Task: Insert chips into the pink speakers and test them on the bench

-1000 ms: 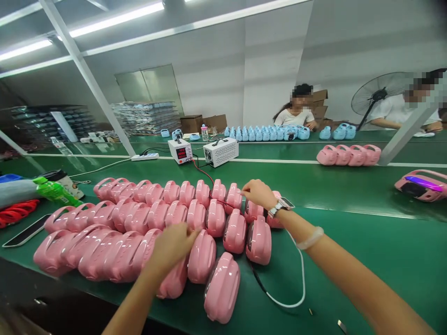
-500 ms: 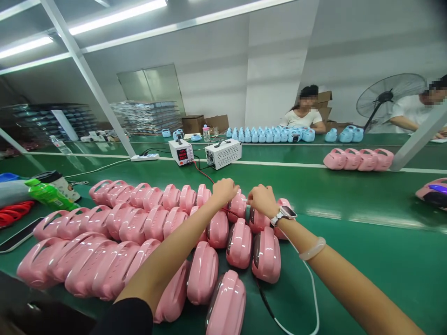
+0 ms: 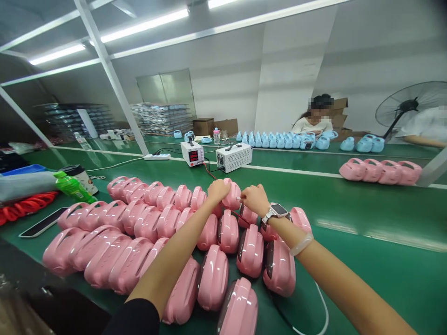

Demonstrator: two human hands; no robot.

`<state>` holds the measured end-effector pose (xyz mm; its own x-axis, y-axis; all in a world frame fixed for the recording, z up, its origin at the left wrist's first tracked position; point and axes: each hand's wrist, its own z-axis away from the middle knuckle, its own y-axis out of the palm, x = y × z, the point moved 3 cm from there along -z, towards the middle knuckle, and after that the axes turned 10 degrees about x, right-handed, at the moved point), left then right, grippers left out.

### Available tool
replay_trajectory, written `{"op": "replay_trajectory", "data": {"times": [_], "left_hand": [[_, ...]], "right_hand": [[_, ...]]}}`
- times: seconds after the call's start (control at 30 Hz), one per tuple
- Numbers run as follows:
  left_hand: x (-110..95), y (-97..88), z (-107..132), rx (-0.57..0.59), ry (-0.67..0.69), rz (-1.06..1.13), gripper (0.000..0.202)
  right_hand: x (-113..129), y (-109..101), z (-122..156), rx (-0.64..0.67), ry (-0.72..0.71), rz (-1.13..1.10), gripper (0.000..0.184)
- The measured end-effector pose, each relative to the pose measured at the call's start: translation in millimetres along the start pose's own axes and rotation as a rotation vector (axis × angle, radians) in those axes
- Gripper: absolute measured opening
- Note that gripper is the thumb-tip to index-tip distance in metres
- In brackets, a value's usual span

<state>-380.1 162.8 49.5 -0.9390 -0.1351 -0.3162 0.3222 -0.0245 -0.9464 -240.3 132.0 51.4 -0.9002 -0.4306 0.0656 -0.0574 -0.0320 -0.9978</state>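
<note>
My left hand point(image 3: 219, 190) is closed around the far side of a glossy pink handled unit point(image 3: 231, 195) in the back row. The fingers of my right hand point(image 3: 254, 200) pinch a small white cable plug point(image 3: 239, 198) against that unit's right side; whether it is seated I cannot tell. Below my right forearm, a white cable point(image 3: 324, 302) loops over the green bench. More pink units point(image 3: 213, 279) with handles and dark front panels stand in rows beneath and left of my arms.
Two white power supply boxes point(image 3: 234, 157) stand behind the rows, one with a red display. A phone point(image 3: 44, 223) and green bottle point(image 3: 74, 187) lie left. Pink units point(image 3: 380, 172) sit at the right. Blue units and a co-worker point(image 3: 316, 118) are across the bench.
The view has swung left. Both my hands have shifted left relative to the bench, with the pink unit in my left hand. My right hand has drawn nearer to it.
</note>
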Motion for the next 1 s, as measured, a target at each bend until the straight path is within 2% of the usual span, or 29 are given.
{"op": "replay_trajectory", "data": {"times": [0.23, 0.4, 0.6, 1.0], "left_hand": [[8.3, -6.5, 6.2, -0.07, 0.086, 0.145, 0.04], [6.3, -12.2, 15.8, -0.109, 0.122, 0.194, 0.042], [-1.4, -19.1, 22.0, -0.13, 0.175, 0.21, 0.044], [-15.3, -17.2, 28.6, -0.124, 0.134, 0.142, 0.036]], "right_hand": [[6.7, -6.2, 6.6, -0.072, -0.062, -0.032, 0.02], [7.3, -13.8, 12.7, -0.104, -0.101, -0.062, 0.02], [0.6, -22.7, 16.4, -0.078, -0.145, -0.081, 0.019], [6.8, -27.0, 12.5, -0.017, -0.129, 0.064, 0.017]]}}
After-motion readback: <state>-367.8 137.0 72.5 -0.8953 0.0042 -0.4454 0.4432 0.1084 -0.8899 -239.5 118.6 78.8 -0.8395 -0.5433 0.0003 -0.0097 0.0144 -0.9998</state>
